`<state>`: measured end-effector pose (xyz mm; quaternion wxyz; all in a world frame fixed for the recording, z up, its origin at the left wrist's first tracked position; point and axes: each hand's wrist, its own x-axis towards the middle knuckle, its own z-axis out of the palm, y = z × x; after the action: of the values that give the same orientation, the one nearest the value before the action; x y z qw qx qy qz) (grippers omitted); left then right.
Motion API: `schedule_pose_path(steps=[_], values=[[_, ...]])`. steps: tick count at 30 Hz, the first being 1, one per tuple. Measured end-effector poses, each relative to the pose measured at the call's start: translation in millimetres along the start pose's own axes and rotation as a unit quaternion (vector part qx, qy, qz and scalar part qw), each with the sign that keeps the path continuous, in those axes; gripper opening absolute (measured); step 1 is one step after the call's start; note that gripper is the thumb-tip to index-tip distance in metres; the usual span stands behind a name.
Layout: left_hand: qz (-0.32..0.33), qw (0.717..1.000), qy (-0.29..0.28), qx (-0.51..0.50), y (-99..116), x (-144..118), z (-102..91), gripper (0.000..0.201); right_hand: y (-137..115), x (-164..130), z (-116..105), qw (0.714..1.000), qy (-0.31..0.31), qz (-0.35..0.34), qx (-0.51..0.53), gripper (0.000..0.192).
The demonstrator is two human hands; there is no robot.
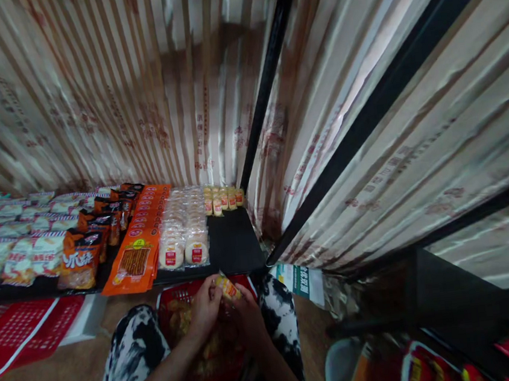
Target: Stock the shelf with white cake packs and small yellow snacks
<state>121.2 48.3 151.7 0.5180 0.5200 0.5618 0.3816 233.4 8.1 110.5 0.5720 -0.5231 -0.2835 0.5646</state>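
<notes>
Your left hand (206,307) and right hand (247,310) meet just below the front edge of the shelf (235,241), both curled around a small yellow snack packet (227,288). The fingers of each hand are closed on it, the left from the left side and the right from below and behind, so the packet sticks up between them. Your hands hover over a red basket (188,294) that rests between your knees; it holds more packets, though they are too blurred to tell apart. Your trousers (135,354) are black and white patterned.

On the black shelf just above your hands, the right end is bare, with a short row of matching yellow packets (223,199) at the back. Left of that bare patch lie rows of round white cakes in clear wrap (183,234), then a column of flat orange packets (140,251), then darker orange bags (84,257), and white bags (20,257) further left. A striped curtain (135,94) hangs behind the shelf. A red mesh tray (19,336) lies on the floor to your left.
</notes>
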Motion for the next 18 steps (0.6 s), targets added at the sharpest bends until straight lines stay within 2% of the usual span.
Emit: schedule_pose_path(steps=[3, 5, 8, 11, 15, 18], values=[[0.017, 0.999, 0.016, 0.028, 3.6, 8.2, 2.1, 0.036, -5.8, 2.1, 0.1, 0.998, 0.007, 0.005, -0.061, 0.04], [0.025, 0.998, 0.022, 0.059, 6.9, 13.6, 2.6, 0.032, -11.4, 3.9, -1.5, 0.987, 0.016, -0.043, -0.155, 0.034], [0.037, 0.993, 0.02, 0.107, 12.5, 20.2, 3.2, 0.028, -21.8, 7.0, -3.1, 0.943, 0.044, -0.12, -0.306, 0.027], [0.037, 0.991, 0.015, 0.127, 17.7, 25.1, 5.3, 0.029, -31.8, 10.9, -3.0, 0.89, 0.061, -0.173, -0.417, 0.03], [0.055, 0.988, 0.02, 0.143, 23.3, 32.3, 10.6, 0.028, -40.1, 17.9, -2.2, 0.831, 0.064, -0.214, -0.509, 0.037], [0.073, 0.986, 0.016, 0.15, 28.5, 39.3, 14.8, 0.029, -43.5, 25.0, -1.1, 0.809, 0.074, -0.219, -0.54, 0.038]])
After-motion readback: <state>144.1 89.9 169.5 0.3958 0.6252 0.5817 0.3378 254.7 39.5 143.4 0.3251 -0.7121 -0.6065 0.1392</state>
